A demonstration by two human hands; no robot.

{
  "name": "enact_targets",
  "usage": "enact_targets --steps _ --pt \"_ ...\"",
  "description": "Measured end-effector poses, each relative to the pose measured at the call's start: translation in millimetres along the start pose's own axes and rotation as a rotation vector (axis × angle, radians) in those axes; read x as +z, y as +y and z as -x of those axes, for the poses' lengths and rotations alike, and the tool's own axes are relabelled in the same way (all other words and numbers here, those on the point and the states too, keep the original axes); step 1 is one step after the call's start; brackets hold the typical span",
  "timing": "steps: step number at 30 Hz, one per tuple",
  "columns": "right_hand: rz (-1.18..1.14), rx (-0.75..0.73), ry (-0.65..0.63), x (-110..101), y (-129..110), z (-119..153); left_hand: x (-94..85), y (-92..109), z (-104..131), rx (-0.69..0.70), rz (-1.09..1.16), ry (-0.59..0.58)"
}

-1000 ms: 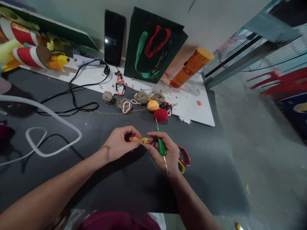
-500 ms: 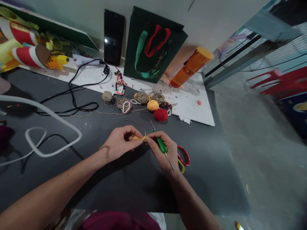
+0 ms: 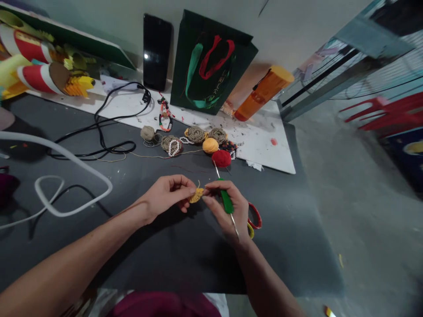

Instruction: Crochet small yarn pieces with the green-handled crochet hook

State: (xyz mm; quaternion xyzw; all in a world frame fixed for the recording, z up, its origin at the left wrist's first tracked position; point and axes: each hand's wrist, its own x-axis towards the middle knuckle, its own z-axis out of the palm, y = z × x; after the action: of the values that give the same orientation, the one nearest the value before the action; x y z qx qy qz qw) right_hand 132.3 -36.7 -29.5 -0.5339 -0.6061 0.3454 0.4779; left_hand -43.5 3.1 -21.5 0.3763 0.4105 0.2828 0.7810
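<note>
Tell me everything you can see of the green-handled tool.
The green-handled tool has a plastic-looking grip with a thin, metallic-looking shaft at each end. Held in the right hand, it lies slantwise, its far end pointing toward the red yarn ball; contact there is unclear. The tip's shape is too small to tell.

Along the far edge of the worktop (image 3: 297, 259), a board (image 3: 264, 145) is laid. On it, from left to right, a phone (image 3: 157, 44), a paper bag (image 3: 211, 92) and a bottle (image 3: 259, 97) are stood. Just before the board, yarn balls (image 3: 221, 158) are gathered; to their left a cable (image 3: 96, 118) is spread, with a tube (image 3: 66, 214) placed nearer the left edge. Between these and the near edge, crochet work (image 3: 196, 197) is held in the left hand (image 3: 170, 196), a handled tool (image 3: 227, 202) in the right (image 3: 240, 209). Beyond the right wrist, scissors (image 3: 259, 219) are partly hidden.
</note>
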Motion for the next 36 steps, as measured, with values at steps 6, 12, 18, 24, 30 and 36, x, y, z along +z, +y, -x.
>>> enact_targets --steps 6,12,18,24,30,36 --pt "0.159 -0.173 -0.041 2.2 1.7 0.8 0.3 -0.6 0.3 -0.024 0.032 -0.030" --pt "0.050 0.016 0.044 4.7 1.4 1.7 -0.1 -1.5 -0.2 0.003 0.023 -0.017" --pt "-0.025 0.132 0.080 4.8 -0.6 -0.6 0.1 -1.8 -0.1 -0.010 -0.004 -0.013" --pt "0.065 -0.051 -0.035 5.4 -1.9 -0.3 1.3 -1.2 -0.1 -0.010 0.032 -0.010" --pt "0.134 -0.147 -0.069 3.4 0.9 -0.7 1.1 -0.3 0.3 -0.024 0.004 -0.022" --pt "0.155 -0.126 -0.089 2.7 2.0 -1.6 2.0 -3.5 -0.6 -0.010 0.007 -0.005"
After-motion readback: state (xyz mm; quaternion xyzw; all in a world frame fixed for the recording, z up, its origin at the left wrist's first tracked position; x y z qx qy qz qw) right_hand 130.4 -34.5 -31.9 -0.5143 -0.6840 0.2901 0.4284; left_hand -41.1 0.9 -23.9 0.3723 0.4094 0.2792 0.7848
